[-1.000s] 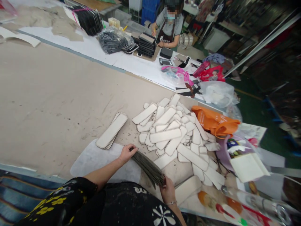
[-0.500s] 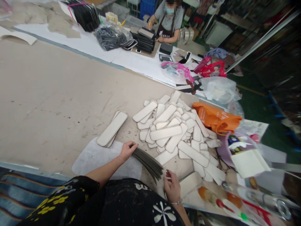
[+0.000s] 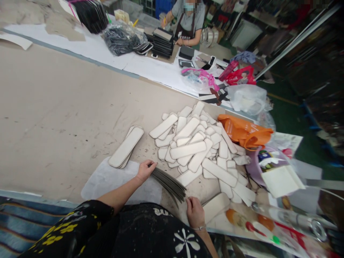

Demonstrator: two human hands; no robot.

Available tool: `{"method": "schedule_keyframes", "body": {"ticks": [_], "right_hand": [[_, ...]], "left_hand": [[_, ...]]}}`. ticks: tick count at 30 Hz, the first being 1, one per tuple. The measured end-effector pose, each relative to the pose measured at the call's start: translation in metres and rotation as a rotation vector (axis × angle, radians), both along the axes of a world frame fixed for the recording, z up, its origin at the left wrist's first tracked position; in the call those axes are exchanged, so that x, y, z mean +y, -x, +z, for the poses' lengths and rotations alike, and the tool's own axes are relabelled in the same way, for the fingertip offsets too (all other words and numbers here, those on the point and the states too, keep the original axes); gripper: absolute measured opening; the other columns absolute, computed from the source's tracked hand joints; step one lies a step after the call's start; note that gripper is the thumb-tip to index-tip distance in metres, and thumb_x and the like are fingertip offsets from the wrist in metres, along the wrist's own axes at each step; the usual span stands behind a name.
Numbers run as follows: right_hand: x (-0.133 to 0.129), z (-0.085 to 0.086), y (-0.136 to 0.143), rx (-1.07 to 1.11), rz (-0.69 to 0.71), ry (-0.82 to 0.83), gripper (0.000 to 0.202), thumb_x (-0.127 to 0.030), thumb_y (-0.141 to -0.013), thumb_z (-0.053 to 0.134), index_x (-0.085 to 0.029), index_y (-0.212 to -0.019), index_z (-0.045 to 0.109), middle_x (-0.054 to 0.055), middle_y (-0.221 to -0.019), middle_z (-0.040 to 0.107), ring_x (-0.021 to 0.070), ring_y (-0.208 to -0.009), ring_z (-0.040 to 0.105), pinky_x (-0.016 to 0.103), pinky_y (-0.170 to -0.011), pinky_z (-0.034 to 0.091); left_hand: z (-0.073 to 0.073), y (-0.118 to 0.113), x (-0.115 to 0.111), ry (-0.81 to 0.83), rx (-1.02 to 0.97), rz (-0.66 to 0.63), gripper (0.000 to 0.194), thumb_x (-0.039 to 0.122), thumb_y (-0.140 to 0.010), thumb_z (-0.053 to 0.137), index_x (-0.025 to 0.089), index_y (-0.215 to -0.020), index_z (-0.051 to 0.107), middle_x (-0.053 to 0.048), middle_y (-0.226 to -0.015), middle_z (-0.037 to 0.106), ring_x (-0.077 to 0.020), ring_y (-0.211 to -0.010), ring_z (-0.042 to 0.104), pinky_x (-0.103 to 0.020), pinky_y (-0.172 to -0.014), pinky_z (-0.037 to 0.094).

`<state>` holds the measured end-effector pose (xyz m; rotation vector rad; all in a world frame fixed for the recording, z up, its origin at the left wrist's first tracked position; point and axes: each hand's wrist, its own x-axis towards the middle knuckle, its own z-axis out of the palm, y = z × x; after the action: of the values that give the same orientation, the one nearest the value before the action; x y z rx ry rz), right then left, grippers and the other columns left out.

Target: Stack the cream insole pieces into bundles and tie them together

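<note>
My left hand (image 3: 146,170) grips the upper left end of a fanned stack of dark-edged strips (image 3: 168,183) near the table's front edge. Just past the stack's lower right end is my right hand (image 3: 195,211), its fingers curled together; what they hold, if anything, is too small to make out. A big loose pile of pale rounded strips (image 3: 188,149) lies beyond the hands. To the left, a small stack of the same pale strips (image 3: 127,147) rests partly on a translucent white sheet (image 3: 99,181). More pale pieces (image 3: 216,206) lie right of my right hand.
An orange bag (image 3: 242,132) and a purple bucket (image 3: 254,166) stand right of the pile. A clear bottle (image 3: 290,216) lies at the front right. Across the table, a person (image 3: 188,21) works beside stacked dark pieces (image 3: 163,43).
My right hand has closed its fingers and shifted slightly down beside the stack's end. My left hand keeps its grip. The whole view has shifted a little.
</note>
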<state>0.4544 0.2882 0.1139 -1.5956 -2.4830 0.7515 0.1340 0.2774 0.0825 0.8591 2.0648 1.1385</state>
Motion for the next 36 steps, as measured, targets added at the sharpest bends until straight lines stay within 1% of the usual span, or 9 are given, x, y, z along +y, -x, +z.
{"method": "schedule_keyframes", "body": {"ticks": [5, 9, 11, 16, 22, 29, 32, 34, 36], "right_hand": [[0.002, 0.009, -0.037, -0.163, -0.054, 0.033, 0.021, -0.028, -0.084, 0.043, -0.021, -0.070, 0.057, 0.005, -0.068, 0.060, 0.0184, -0.064, 0.058, 0.029, -0.060, 0.043], [0.003, 0.023, -0.030, -0.142, -0.088, 0.114, 0.029, -0.033, -0.086, 0.042, -0.018, -0.104, 0.059, 0.006, -0.088, 0.066, 0.0171, -0.073, 0.062, 0.028, -0.067, 0.047], [0.003, 0.025, -0.014, -0.093, -0.064, 0.138, 0.034, -0.038, -0.088, 0.042, -0.017, -0.110, 0.058, 0.006, -0.093, 0.067, 0.0158, -0.075, 0.063, 0.027, -0.070, 0.047], [0.005, 0.024, 0.018, -0.162, 0.046, 0.033, 0.032, -0.037, -0.091, 0.038, -0.019, -0.094, 0.064, 0.007, -0.088, 0.067, 0.0179, -0.080, 0.063, 0.027, -0.068, 0.045], [0.012, 0.023, 0.028, -0.212, 0.100, 0.016, 0.028, -0.030, -0.091, 0.036, -0.021, -0.083, 0.060, 0.003, -0.078, 0.063, 0.0152, -0.075, 0.060, 0.024, -0.065, 0.041], [0.021, 0.019, -0.012, -0.400, -0.065, -0.041, 0.020, -0.022, -0.084, 0.038, -0.019, -0.073, 0.055, 0.007, -0.069, 0.059, 0.0194, -0.064, 0.056, 0.030, -0.058, 0.039], [0.026, 0.027, -0.026, -0.439, -0.098, -0.072, 0.017, -0.021, -0.079, 0.044, -0.015, -0.088, 0.058, 0.015, -0.083, 0.061, 0.0261, -0.074, 0.060, 0.036, -0.063, 0.043], [0.026, 0.032, -0.014, -0.332, -0.034, -0.119, 0.040, -0.031, -0.079, 0.051, -0.009, -0.113, 0.051, 0.022, -0.108, 0.057, 0.0322, -0.100, 0.056, 0.042, -0.078, 0.045], [0.022, 0.035, 0.015, -0.156, 0.109, -0.155, 0.071, -0.044, -0.078, 0.056, -0.008, -0.134, 0.032, 0.022, -0.132, 0.044, 0.0337, -0.121, 0.042, 0.046, -0.092, 0.041]], "left_hand": [[0.000, 0.000, 0.002, 0.021, 0.007, 0.009, 0.030, 0.044, -0.073, 0.055, 0.019, -0.057, 0.057, 0.001, -0.058, 0.057, -0.0143, -0.062, 0.054, -0.025, -0.064, 0.043], [-0.002, -0.001, 0.003, 0.029, 0.012, 0.001, 0.030, 0.044, -0.072, 0.055, 0.019, -0.059, 0.059, 0.000, -0.060, 0.059, -0.0145, -0.063, 0.055, -0.026, -0.065, 0.043], [-0.004, -0.001, 0.003, 0.030, 0.017, 0.003, 0.030, 0.045, -0.073, 0.054, 0.019, -0.059, 0.059, 0.000, -0.060, 0.058, -0.0148, -0.063, 0.055, -0.026, -0.065, 0.042], [-0.004, 0.000, 0.003, 0.027, 0.026, -0.005, 0.031, 0.045, -0.073, 0.054, 0.019, -0.058, 0.058, 0.000, -0.059, 0.057, -0.0146, -0.063, 0.055, -0.026, -0.064, 0.042], [-0.002, 0.000, 0.003, 0.031, 0.030, -0.004, 0.030, 0.044, -0.073, 0.054, 0.019, -0.057, 0.057, 0.001, -0.057, 0.056, -0.0141, -0.061, 0.052, -0.025, -0.062, 0.041], [-0.003, -0.001, 0.003, 0.028, 0.024, -0.004, 0.031, 0.044, -0.074, 0.053, 0.019, -0.057, 0.056, 0.001, -0.057, 0.055, -0.0137, -0.061, 0.052, -0.025, -0.063, 0.041], [-0.004, -0.001, 0.003, 0.033, 0.019, -0.005, 0.031, 0.043, -0.074, 0.053, 0.018, -0.056, 0.056, 0.001, -0.056, 0.054, -0.0136, -0.060, 0.052, -0.025, -0.062, 0.041], [-0.004, -0.002, 0.004, 0.037, 0.019, -0.006, 0.030, 0.042, -0.074, 0.052, 0.018, -0.056, 0.057, 0.001, -0.057, 0.055, -0.0137, -0.061, 0.052, -0.025, -0.062, 0.041], [-0.004, -0.002, 0.004, 0.041, 0.025, -0.001, 0.031, 0.042, -0.074, 0.052, 0.018, -0.056, 0.057, 0.001, -0.057, 0.056, -0.0138, -0.061, 0.052, -0.026, -0.062, 0.041]]}}
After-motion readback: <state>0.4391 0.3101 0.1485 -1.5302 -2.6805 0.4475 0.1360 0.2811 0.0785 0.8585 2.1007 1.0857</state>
